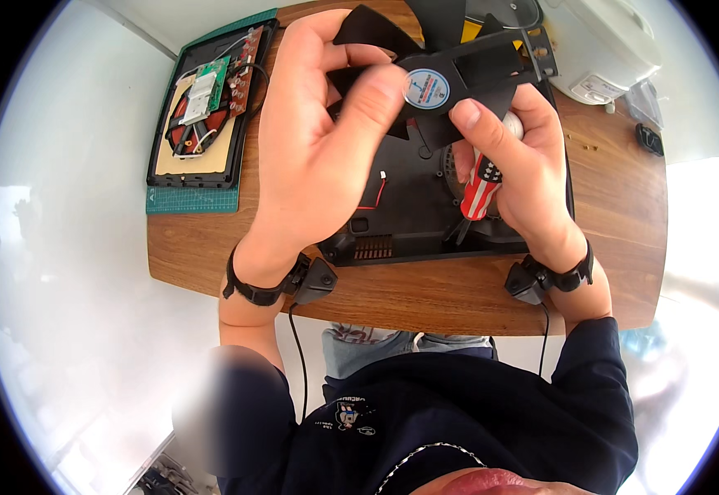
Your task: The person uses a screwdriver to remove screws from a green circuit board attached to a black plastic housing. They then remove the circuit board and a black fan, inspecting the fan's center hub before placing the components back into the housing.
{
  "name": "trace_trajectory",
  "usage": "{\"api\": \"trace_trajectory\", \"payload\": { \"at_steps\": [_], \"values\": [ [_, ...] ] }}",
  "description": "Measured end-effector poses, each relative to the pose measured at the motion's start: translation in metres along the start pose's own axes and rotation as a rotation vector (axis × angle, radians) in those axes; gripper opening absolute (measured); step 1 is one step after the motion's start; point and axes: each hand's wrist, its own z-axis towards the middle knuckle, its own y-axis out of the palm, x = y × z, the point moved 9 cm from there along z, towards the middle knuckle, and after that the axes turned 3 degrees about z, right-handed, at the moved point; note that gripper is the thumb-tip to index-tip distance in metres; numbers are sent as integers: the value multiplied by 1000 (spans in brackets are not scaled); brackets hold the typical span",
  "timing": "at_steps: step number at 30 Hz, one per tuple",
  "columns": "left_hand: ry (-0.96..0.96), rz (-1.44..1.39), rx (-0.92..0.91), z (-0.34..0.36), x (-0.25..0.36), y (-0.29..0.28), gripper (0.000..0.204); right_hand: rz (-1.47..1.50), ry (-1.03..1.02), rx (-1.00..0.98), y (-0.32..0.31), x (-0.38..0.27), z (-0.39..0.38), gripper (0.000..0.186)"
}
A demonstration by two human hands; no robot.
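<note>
A black cooling fan [479,70] with broad blades and a round label on its hub is raised above the table. My left hand [318,157] grips it from the left, thumb resting at the edge of the label. On the fan's right side, my right hand [537,173] pinches a blade with the thumb. That same hand also keeps a screwdriver [483,186] with a red, white and dark star-patterned handle tucked in its fingers, shaft pointing down. Below both hands lies an open black plastic housing [405,177], with a thin red wire [380,191] and white plug inside.
On a green cutting mat [202,200] at the left sits a black shell [155,161] with a green circuit board [211,91] and a coil. A white appliance [603,49] stands at the back right, near a small black object [648,139]. Tiny screws [588,148] lie on the wooden table [615,223].
</note>
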Motion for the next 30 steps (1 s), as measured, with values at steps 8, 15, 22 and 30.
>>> {"api": "trace_trajectory", "payload": {
  "at_steps": [8,15,22,30],
  "values": [
    [549,534,225,-5,41,5,46,56,6,168,-13,-6,4,27],
    [499,556,99,-1,40,17,47,-95,-71,70,-4,-14,0,41],
    [322,287,100,5,21,6,45,-263,-176,-37,9,-29,-7,63],
    [25,-230,-49,7,4,10,39,-512,-466,-94,18,-49,-13,61]
  ]
}}
